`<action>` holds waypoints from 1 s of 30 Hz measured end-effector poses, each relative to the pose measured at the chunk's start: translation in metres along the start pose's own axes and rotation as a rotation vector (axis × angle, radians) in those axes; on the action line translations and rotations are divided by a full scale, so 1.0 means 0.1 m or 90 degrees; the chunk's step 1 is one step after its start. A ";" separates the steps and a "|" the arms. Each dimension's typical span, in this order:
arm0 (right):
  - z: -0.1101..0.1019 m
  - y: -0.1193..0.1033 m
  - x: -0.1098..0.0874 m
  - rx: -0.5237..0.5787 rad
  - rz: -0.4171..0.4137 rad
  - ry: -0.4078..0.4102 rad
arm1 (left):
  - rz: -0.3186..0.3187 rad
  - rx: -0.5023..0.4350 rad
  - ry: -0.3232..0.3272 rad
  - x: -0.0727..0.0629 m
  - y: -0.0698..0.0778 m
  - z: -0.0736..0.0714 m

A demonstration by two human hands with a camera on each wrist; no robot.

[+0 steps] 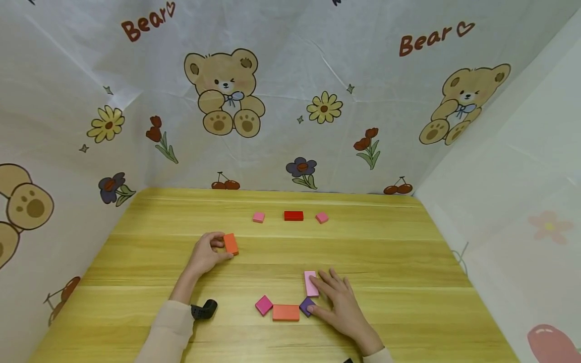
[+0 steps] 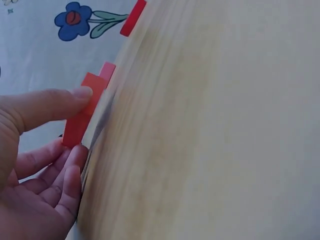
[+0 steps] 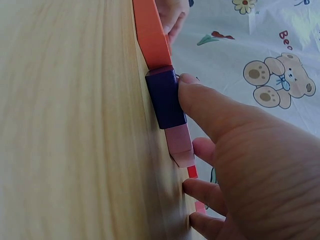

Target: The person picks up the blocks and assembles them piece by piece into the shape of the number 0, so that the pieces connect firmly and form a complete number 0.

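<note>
Bright-orange rectangular block (image 1: 231, 244): pinched in left hand (image 1: 206, 255), lengthwise roughly near-far, far-left of pale-pink rectangular block (image 1: 309, 289) touched by right hand (image 1: 338, 304), fingers spread.

The worktop (image 1: 390, 247) has a yellow wood-grain surface. A creased white sheet (image 1: 290, 55), printed with teddy bears (image 1: 231, 113), daisies (image 1: 324, 108), tulips (image 1: 368, 146) and cherries (image 1: 226, 184), encloses its rear and left sides. Paler sheeting (image 1: 504, 176) borders the right side.
</note>
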State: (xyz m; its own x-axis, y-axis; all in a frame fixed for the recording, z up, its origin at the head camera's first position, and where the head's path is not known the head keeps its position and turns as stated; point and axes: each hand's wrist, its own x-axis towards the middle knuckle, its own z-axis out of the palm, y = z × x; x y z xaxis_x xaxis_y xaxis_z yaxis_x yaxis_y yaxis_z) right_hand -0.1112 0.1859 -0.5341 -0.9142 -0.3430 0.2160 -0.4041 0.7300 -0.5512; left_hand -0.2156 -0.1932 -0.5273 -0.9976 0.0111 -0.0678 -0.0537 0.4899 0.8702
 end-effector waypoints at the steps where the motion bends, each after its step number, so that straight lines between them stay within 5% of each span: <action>1: 0.00 0.00 0.00 -0.001 -0.002 0.001 | -0.001 -0.006 0.000 -0.02 0.02 0.01; 20: 0.00 0.01 0.00 -0.005 -0.015 0.008 | 0.042 -0.027 -0.081 -0.37 0.32 0.38; 30: -0.02 -0.01 0.01 0.000 -0.014 0.003 | 0.077 -0.033 -0.119 -0.54 0.33 0.47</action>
State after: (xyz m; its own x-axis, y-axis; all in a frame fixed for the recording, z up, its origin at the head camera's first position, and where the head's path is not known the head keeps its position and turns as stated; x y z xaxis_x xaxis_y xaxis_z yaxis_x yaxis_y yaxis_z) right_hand -0.1112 0.1856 -0.5318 -0.9053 -0.3556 0.2324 -0.4240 0.7223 -0.5464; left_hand -0.1617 -0.1363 -0.5175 -0.9720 0.2303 -0.0457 0.0593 0.4290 0.9013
